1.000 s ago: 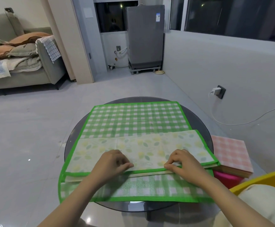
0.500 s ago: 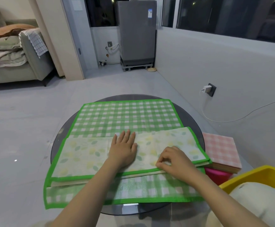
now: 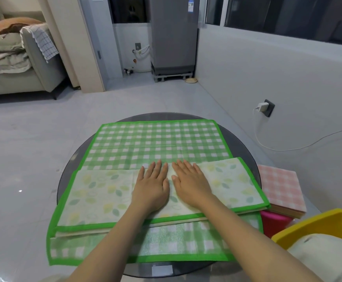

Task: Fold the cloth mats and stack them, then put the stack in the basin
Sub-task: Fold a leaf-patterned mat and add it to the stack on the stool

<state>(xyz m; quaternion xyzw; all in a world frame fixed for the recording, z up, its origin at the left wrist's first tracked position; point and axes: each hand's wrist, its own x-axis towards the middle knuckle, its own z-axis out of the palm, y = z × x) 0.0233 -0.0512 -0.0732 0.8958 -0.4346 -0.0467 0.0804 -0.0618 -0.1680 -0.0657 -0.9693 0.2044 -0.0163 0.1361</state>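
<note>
I see both hands flat, fingers straight: left hand (image 3: 152,187) & right hand (image 3: 192,184) press the folded flap (leaf-print side) of green mat (image 3: 157,143) on round table (image 3: 245,143).

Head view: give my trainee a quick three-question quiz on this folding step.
1. True or false: both hands lie flat on the folded band of the green mat.
2. The pink checked mat lies: A) on the sofa, B) right of the green mat, C) inside the yellow basin?
3. What colour is the green mat's binding?

Key: 1 true: left hand and right hand lie flat, side by side. 2 B. 3 green.
</note>
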